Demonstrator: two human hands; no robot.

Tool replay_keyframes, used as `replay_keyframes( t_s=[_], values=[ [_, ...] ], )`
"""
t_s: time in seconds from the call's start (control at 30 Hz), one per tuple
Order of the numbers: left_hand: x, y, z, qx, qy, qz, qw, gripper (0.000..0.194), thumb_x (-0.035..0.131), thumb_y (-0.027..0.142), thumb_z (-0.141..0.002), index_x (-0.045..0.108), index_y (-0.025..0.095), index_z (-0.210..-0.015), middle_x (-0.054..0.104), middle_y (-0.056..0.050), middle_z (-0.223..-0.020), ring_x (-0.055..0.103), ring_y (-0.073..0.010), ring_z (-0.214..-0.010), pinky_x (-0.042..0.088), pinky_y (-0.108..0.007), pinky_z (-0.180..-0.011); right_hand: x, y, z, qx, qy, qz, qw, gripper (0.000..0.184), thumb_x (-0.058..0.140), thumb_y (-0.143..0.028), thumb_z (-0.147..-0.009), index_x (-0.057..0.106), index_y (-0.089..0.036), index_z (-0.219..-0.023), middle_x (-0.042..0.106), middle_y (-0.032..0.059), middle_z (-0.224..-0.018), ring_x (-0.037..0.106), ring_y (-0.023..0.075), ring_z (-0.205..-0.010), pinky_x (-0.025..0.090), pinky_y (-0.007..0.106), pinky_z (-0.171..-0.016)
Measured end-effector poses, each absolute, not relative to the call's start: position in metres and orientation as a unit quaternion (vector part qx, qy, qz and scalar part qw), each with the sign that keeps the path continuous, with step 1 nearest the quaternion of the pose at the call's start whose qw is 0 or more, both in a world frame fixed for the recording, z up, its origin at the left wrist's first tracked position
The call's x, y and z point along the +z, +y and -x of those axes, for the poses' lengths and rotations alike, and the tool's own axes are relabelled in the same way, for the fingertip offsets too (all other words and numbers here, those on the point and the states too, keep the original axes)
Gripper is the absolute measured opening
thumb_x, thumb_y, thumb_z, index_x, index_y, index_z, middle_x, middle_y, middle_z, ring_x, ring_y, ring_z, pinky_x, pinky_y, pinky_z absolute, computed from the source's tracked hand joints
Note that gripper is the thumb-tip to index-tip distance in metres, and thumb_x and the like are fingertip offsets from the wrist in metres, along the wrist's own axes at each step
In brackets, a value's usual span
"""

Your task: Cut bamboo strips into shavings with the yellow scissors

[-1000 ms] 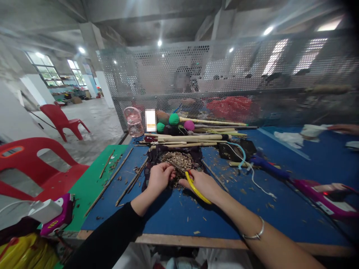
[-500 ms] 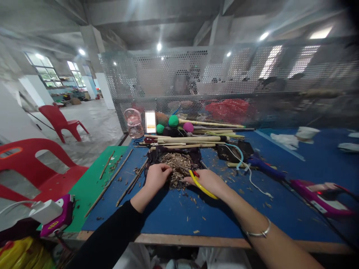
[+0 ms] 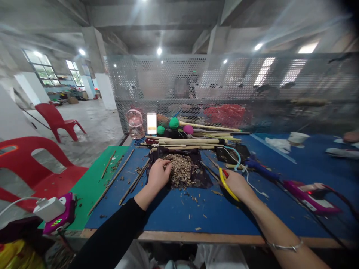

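Observation:
A heap of small brown wood-like chips (image 3: pixel 181 172) lies on a dark cloth (image 3: pixel 203 177) at the middle of the blue table top. My left hand (image 3: pixel 159 173) rests against the left side of this heap, thumb and fingers slightly apart; I see nothing held in it. To the right of the cloth, my right hand (image 3: pixel 237 185) is closed on a cutting tool with yellow and red handles (image 3: pixel 228 186). Its long, thin metal end points forward and left, away from the heap. The tool's exact kind is partly hidden by the fingers.
Pale sticks (image 3: pixel 190 141) lie behind the cloth, with green and pink balls (image 3: pixel 174 123) and a pink bottle (image 3: pixel 136 125) beyond. Thin dark sticks (image 3: pixel 112 183) lie left. A blue-handled corded tool (image 3: pixel 262 170) and a purple device (image 3: pixel 311 198) are right. A perforated screen (image 3: pixel 157 82) stands behind.
My right hand has moved right with the tool, off the heap and past the cloth's edge. The chips and cloth are more exposed. My left hand has shifted slightly, its thumb and fingers further apart.

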State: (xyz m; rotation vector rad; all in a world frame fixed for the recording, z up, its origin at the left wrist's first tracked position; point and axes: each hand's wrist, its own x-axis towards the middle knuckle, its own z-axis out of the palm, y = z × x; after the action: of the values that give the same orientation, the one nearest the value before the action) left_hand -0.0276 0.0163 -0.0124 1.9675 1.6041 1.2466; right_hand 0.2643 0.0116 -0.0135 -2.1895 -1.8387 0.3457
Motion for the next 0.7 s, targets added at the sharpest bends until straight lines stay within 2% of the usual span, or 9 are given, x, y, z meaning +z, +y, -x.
replay_keyframes(
  t_s=[0.13,0.2,0.27,0.4,0.47,0.6,0.7],
  values=[
    [-0.011,0.013,0.024,0.462,0.533,-0.686,0.176,0.024,0.053,0.026,-0.078,0.065,0.016,-0.095,0.062,-0.007,-0.09,0.056,-0.0145,-0.07,0.044,-0.028,-0.073,-0.01,0.01,-0.257,0.231,-0.611,0.71,0.263,0.018,0.055,-0.033,-0.064,0.042,-0.021,-0.066,0.059,0.0013,-0.058,0.056,0.0172,-0.054,0.037,0.025,-0.05],
    [-0.009,0.01,0.022,0.478,0.515,-0.684,0.195,0.024,0.053,0.027,-0.078,0.065,0.016,-0.095,0.063,-0.007,-0.089,0.056,-0.0147,-0.072,0.044,-0.028,-0.073,-0.006,0.009,-0.244,0.38,-0.588,0.609,0.372,0.027,0.058,-0.039,-0.063,0.037,-0.022,-0.068,0.058,-0.0007,-0.062,0.057,0.0155,-0.054,0.038,0.024,-0.048],
    [-0.008,0.008,0.018,0.491,0.502,-0.665,0.253,0.023,0.053,0.03,-0.078,0.065,0.016,-0.092,0.065,-0.007,-0.086,0.057,-0.0156,-0.075,0.044,-0.027,-0.073,-0.002,0.007,-0.224,0.499,-0.552,0.526,0.411,0.035,0.066,-0.038,-0.057,0.038,-0.021,-0.07,0.059,-0.0006,-0.065,0.06,0.0164,-0.062,0.04,0.022,-0.048],
    [-0.005,0.008,0.011,0.487,0.45,-0.544,0.513,0.032,0.055,0.041,-0.075,0.06,0.015,-0.093,0.063,-0.004,-0.073,0.057,-0.0122,-0.062,0.044,-0.022,-0.054,0.005,0.005,-0.184,0.609,-0.544,0.452,0.359,0.036,0.069,-0.035,-0.055,0.038,-0.019,-0.068,0.06,-0.0011,-0.065,0.053,0.0101,-0.049,0.032,0.018,-0.041],
    [-0.002,0.009,0.011,0.505,0.418,-0.476,0.586,0.035,0.06,0.045,-0.07,0.058,0.014,-0.085,0.06,-0.001,-0.066,0.055,-0.0091,-0.057,0.042,-0.018,-0.05,0.009,0.006,-0.171,0.618,-0.572,0.438,0.314,0.035,0.068,-0.036,-0.057,0.039,-0.019,-0.066,0.059,-0.0017,-0.061,0.05,0.0086,-0.045,0.029,0.018,-0.038],
    [0.002,0.013,0.014,0.561,0.425,-0.395,0.59,0.037,0.069,0.046,-0.06,0.052,0.014,-0.07,0.057,0.001,-0.059,0.053,-0.0055,-0.051,0.041,-0.015,-0.049,0.017,0.014,-0.162,0.589,-0.605,0.445,0.3,0.035,0.065,-0.039,-0.061,0.036,-0.02,-0.066,0.056,-0.0046,-0.055,0.045,0.0078,-0.041,0.027,0.018,-0.037],
    [0.003,0.013,0.014,0.571,0.44,-0.395,0.569,0.036,0.067,0.046,-0.062,0.051,0.015,-0.069,0.057,0.001,-0.058,0.052,-0.0058,-0.05,0.04,-0.016,-0.048,0.015,0.019,-0.164,0.578,-0.618,0.435,0.308,0.032,0.063,-0.038,-0.062,0.036,-0.021,-0.068,0.053,-0.0068,-0.053,0.045,0.0085,-0.043,0.029,0.018,-0.039]
  ],
)
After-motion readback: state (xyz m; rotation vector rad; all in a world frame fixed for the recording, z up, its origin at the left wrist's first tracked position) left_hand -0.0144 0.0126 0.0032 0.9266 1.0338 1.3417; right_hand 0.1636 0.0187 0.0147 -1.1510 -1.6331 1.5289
